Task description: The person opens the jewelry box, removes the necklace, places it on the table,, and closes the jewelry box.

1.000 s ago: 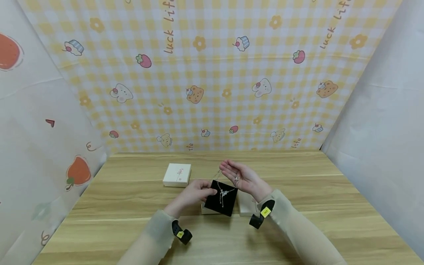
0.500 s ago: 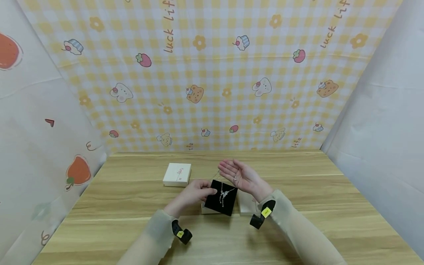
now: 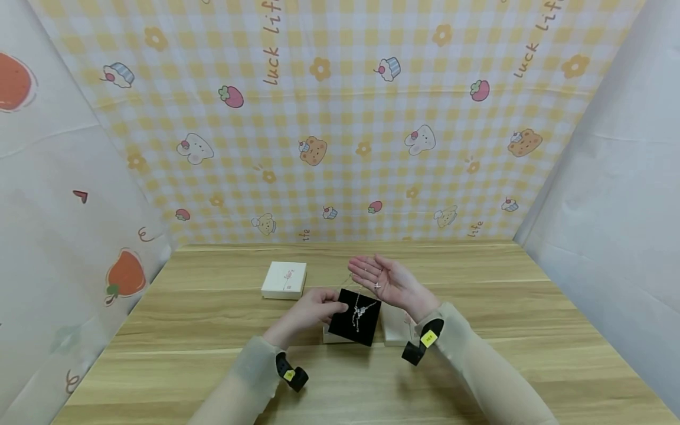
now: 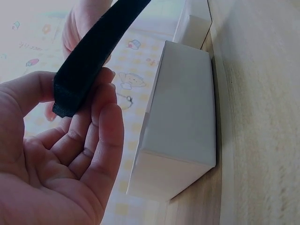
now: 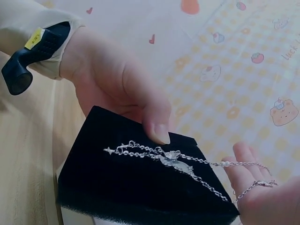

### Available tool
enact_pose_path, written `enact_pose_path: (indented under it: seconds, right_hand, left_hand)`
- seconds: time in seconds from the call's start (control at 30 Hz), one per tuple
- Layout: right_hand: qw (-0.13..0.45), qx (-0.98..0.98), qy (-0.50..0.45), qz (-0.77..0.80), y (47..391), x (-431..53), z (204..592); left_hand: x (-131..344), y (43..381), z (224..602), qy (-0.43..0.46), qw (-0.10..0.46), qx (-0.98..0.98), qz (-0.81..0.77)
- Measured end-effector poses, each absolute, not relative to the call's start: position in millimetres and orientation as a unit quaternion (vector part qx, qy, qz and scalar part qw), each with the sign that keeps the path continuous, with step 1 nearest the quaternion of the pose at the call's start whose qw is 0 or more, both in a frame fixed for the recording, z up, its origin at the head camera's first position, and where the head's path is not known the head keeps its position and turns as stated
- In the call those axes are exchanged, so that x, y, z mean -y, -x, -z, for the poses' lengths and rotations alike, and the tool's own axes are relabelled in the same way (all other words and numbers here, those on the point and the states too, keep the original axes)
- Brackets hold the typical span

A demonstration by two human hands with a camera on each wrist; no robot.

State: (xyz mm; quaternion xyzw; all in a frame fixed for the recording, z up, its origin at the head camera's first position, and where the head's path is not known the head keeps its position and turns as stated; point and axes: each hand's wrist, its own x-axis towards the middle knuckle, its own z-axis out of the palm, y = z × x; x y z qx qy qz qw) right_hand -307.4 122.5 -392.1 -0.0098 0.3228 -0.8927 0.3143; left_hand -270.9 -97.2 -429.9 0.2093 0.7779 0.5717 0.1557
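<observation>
My left hand (image 3: 313, 306) holds a square black velvety jewelry pad (image 3: 345, 330) by its left side, thumb on top and fingers beneath. The pad is tilted. A silver necklace (image 5: 176, 164) with a clear-stone pendant and a small star lies across it. From the pad, its chain runs over the far edge to my right hand (image 3: 395, 287), which is palm up with fingers extended. Part of the chain and a small silver piece (image 3: 378, 285) rest on that palm. In the left wrist view the pad (image 4: 89, 61) shows edge-on, its necklace hidden.
Partly under the pad stands a white box (image 3: 334, 338), and a flat white box or lid (image 3: 394, 329) lies right of it, partly behind the right wrist. Another white box (image 3: 278, 277) with a pink flower print sits further back left on the wooden table (image 3: 212, 307).
My right hand has shifted slightly left, and its palm has opened flatter. The chain has moved a little on the pad. My left hand keeps its place.
</observation>
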Motion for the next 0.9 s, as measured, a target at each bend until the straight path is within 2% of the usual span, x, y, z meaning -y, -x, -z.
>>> enact_pose_path:
  seconds: [0.9]
  right_hand:
    - [0.317, -0.29, 0.019, 0.903, 310.9, -126.1, 387.0]
  left_hand:
    - [98.5, 271.7, 431.2, -0.202, 0.159, -0.777, -0.574]
